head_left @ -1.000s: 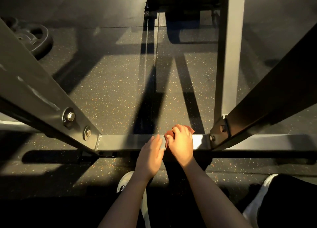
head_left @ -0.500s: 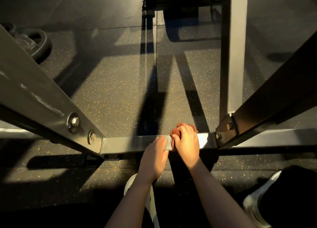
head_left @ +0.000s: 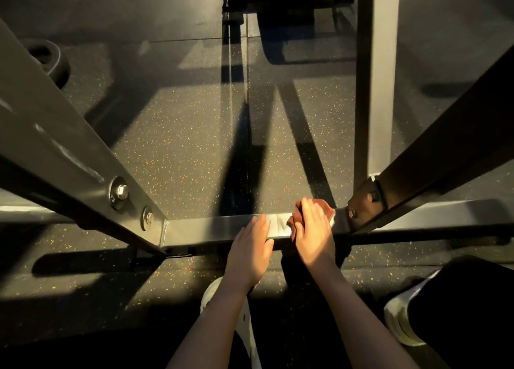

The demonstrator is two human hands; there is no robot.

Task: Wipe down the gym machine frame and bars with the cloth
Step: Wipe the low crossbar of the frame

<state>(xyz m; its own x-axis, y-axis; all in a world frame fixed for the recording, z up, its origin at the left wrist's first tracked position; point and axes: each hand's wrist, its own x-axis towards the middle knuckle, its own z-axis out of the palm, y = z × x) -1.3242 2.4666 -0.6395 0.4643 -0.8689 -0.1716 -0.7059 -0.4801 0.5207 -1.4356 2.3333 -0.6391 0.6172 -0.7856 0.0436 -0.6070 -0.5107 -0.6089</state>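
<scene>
While the right hand (head_left: 313, 229) presses the one reddish cloth (head_left: 324, 205) onto the low crossbar (head_left: 211, 229) just beside its right joint, fingers seemingly straight though blurred, the left hand (head_left: 251, 243) lies flat on the same bar, holding nothing. A pale streaked patch between them suggests that stretch is wiped. The bar's left part, two slanted beams (head_left: 55, 135) and one upright post (head_left: 375, 76) look untouched. Two bolts (head_left: 121, 191) show at the left joint.

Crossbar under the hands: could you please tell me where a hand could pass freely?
Free: the grey steel crossbar from the bolted left diagonal beam to the left hand. Crowded: right end, where the right hand presses the rust-red cloth beside the bolted joint.
</scene>
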